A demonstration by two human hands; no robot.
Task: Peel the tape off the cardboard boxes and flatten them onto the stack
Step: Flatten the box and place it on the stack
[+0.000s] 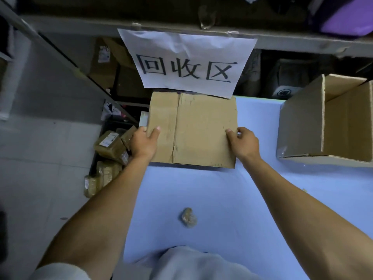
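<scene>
Blue table [262, 209] surface, used as ref landmark. Nearest on it, approx mid-table: small crumpled tape ball [188, 217], brownish, lying free, well apart from both hands. Further along, at table's far-left corner: flattened cardboard box [201, 130], lying flat w/ creases up, left edge overhanging the table side. Left hand [144, 142] grips box's left edge, thumb on top face, other fingers curled under & hidden. Right hand [245, 143] grips box's right edge, thumb on top, fingers curled at the side. Whether other boards lie beneath: can't tell. At table's far-right: open cardboard box [327, 120], on its side, opening up/toward cam, not flattened. Beyond table's far edge: white paper sign [187, 61] w/ black characters, taped to shelf rail [292, 40]. Off table's left side, on floor: taped parcels [110, 146].
</scene>
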